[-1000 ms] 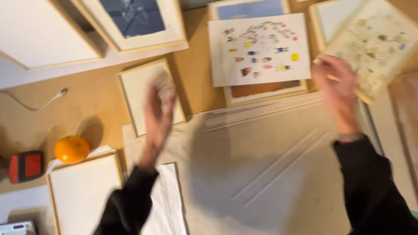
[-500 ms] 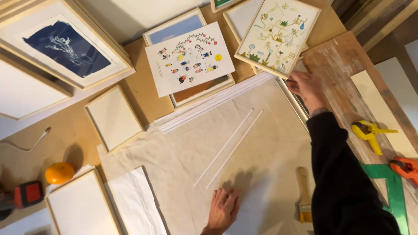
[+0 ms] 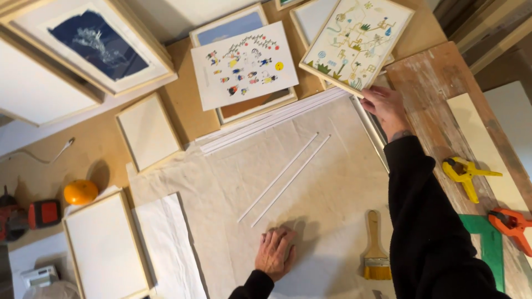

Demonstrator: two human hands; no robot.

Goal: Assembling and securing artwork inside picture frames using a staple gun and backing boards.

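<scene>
Below, cloth-covered workbench [image 3: 233,182] (frames around), wooden board [image 3: 438,94]

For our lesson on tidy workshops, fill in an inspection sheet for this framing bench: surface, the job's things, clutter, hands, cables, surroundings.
Surface: cream cloth spread over a wooden bench.
Job's things: framed drawing tilted at the bench's far edge; two thin white strips lie side by side on the cloth.
Clutter: paintbrush, yellow clamp, orange clamp, orange ball, unframed print, empty frames.
Hands: right hand has a grip on the framed drawing's lower edge; left hand lies flat on the cloth.
Cables: white cable at the left edge.
Surroundings: blue framed print stacked top left; worn plank on the right.
</scene>
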